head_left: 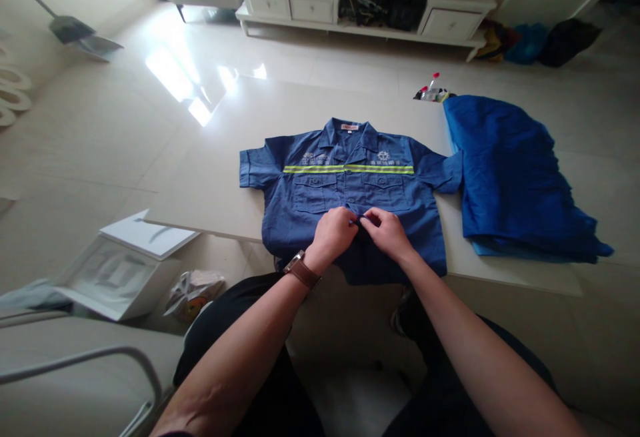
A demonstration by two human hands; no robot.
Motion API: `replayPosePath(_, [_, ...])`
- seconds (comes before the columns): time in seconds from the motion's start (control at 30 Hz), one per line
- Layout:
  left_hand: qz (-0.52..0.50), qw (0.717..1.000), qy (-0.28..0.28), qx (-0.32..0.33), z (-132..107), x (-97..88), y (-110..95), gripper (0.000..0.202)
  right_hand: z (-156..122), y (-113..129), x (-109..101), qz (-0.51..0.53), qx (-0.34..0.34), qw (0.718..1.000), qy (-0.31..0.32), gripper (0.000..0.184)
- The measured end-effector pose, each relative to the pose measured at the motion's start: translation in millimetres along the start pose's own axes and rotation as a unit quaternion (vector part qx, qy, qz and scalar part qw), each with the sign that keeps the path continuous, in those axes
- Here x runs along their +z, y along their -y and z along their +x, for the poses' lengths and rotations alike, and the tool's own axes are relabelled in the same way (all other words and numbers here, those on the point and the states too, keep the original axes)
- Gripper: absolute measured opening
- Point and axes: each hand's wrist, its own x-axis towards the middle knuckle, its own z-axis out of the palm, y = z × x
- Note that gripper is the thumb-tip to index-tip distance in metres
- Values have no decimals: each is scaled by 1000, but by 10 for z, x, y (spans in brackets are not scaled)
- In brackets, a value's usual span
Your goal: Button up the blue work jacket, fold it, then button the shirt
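The blue short-sleeved work shirt (280, 217) lies front up and collar far on the white table (210, 190), sleeves spread left and right; its near hem appears to drop past the near edge. Left hand (336, 231) and right hand (387, 231) are close together over the front placket, each with thumb and fingers pinched on the cloth there; whether a button sits between the fingertips cannot be told. In handling, the garment is judged light, soft and limp, with little risk of slipping or breakage; the collar (369, 140) and the flapped chest pockets (383, 187) should be somewhat stiffer. The placket edge suits a fine fingertip grip, while the shoulder seams or side hems should serve better for lifting it without bunching. The reflective stripe (310, 169) may crease if gripped hard. On the right, the shirt's cuff meets a heap of brighter blue fabric (515, 177). Left of the near edge, on the floor, are an open white box (117, 273) and a plastic bag (197, 293). A white TV cabinet (313, 8) stands at the far side.
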Motion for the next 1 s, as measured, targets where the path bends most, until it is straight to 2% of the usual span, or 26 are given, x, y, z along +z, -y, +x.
replayPosePath(0.23, [-15,1000,5,12,15,-8,-13,22,20,-31,-11,54,11,998,20,31])
replayPosePath(0.4, [-37,999,-6,5,25,6,0,24,90,-93,39,160,75,984,16,32])
replayPosePath(0.5, [-47,999,-8,-2,32,18,0,24,108,-112,59,183,87,979,24,34])
replayPosePath(0.83, [-88,996,-8,2,32,26,-20,30,89,-119,80,101,94,990,-10,24])
replayPosePath(1.0, [-79,997,-17,10,27,41,-19,25,89,-105,82,75,96,992,-27,23])
